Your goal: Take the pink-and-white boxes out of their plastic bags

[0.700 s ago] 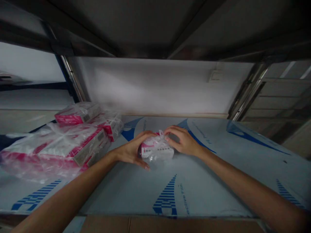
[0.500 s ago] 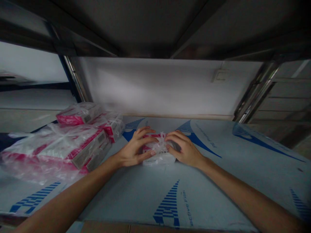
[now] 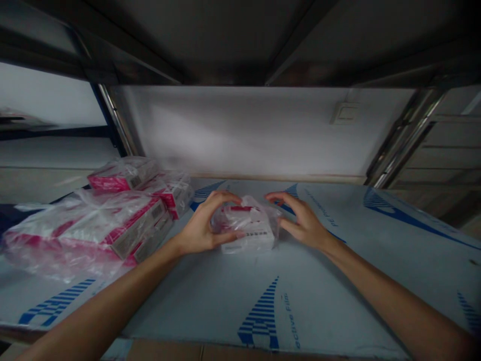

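white box (image 3: 258, 238) seems partly hidden by left hand (image 3: 203, 226).

Lighting dim; far wall (image 3: 244, 135) white, slightly brighter toward its middle, shaded at the edges. Pale switch or socket plate (image 3: 345, 114) on the wall, right of centre; type not resolvable. Overhead: dark underside of an upper shelf (image 3: 225, 40), ribbed by beams. Metal posts at left (image 3: 115, 118) and right (image 3: 406, 135), both shiny. Lower shelf (image 3: 195, 296): grey-blue surface, film printed with blue striped emblems and lettering, partly legible as "ective Film". Far left, dark blue crossbar (image 3: 56, 133) before pale surfaces. Far right, grey panels (image 3: 454, 135) with dark horizontal lines, blurred. Brown surface (image 3: 165, 351) below the near edge.
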Available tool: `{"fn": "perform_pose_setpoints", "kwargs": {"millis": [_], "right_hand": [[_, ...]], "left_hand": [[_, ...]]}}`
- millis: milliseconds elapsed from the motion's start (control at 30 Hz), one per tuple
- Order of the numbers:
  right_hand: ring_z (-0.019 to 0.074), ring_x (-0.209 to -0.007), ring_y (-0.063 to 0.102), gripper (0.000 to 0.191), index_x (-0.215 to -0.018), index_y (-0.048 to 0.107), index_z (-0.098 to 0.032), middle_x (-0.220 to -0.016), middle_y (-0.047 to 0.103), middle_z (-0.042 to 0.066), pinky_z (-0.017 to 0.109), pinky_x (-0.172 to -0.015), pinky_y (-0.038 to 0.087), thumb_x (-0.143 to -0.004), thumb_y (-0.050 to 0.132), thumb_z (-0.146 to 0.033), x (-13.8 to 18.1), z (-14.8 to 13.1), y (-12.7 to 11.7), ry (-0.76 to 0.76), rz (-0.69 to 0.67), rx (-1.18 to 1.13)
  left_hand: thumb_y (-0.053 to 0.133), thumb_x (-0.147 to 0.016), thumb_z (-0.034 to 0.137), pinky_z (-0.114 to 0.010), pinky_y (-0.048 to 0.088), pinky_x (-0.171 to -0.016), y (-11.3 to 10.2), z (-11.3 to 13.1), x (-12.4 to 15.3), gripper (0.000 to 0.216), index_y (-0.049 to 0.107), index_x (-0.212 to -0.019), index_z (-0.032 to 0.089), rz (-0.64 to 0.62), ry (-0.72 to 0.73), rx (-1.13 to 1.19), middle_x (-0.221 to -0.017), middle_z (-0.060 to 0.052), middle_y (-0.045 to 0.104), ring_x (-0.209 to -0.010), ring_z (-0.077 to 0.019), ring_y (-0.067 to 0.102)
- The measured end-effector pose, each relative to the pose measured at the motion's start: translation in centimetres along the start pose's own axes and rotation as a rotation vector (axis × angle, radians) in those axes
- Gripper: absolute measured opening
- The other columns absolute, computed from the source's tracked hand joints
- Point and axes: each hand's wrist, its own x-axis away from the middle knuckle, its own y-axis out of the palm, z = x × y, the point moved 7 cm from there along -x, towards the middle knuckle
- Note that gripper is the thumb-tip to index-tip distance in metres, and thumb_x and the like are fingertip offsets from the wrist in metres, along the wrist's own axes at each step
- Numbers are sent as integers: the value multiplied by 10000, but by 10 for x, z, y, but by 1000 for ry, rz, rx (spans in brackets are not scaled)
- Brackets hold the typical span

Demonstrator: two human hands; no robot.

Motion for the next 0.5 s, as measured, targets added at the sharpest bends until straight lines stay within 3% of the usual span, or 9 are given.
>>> {"fn": "perform_pose_setpoints", "kwargs": {"millis": [67, 133, 267, 333, 400, 500], "right_hand": [[228, -1147, 605, 442, -1273, 573, -261, -1251, 660, 76, 435, -987, 485, -839, 639, -210, -1, -13, 5, -58, -80, -16], [204, -1007, 626, 342, -1167, 625, -255, -1077, 685, 50, 396, -910, 502, -829, 674, -245, -3, -24, 8, -77, -106, -3], [143, -752, 559, 221, -1021, 655, -239, -822, 606, -13, 319, -728, 467, -803, 685, -231, -9, -25, 1, 6, -64, 17], [138, -732, 542, 82, -811, 624, -222, -774, 566, -16, 311, -696, 449, -823, 683, -279, -12, -19, -6, 37, -57, -80], [158, -819, 586, 299, -657, 484, -215, -802, 571, 0, 327, -744, 469, -837, 690, -335, -15, -14, -14, 61, -29, -284], [201, -976, 646, 359, -706, 389, -227, -949, 650, 26, 372, -841, 501, -854, 689, -356, -15, -10, -22, 100, 1, -583]], "left_hand": [[773, -824, 321, -399, 488, -947, 7, 9, -1, 428, 631, -1211, 205, -104, 31, 15, -1154, -77, 679, -1088, -224, 599], [740, -852, 291, -343, 511, -839, 9, 12, -2, 309, 680, -1146, 212, -137, 10, 22, -1051, -52, 705, -948, -189, 629], [776, -820, 307, -327, 495, -773, -11, 13, -8, 168, 688, -889, 182, -21, 2, 14, -849, -26, 675, -824, -171, 608], [743, -856, 319, -343, 496, -823, -27, 14, -12, 267, 586, -691, 181, 48, 8, 82, -785, -22, 632, -876, -182, 615], [683, -906, 364, -352, 510, -851, -38, 16, -15, 380, 497, -629, 182, 55, -18, 219, -853, -45, 630, -937, -192, 635], [616, -945, 446, -299, 532, -733, -37, 19, -16, 372, 505, -708, 182, -69, -103, 375, -845, -43, 642, -805, -159, 654]]}}
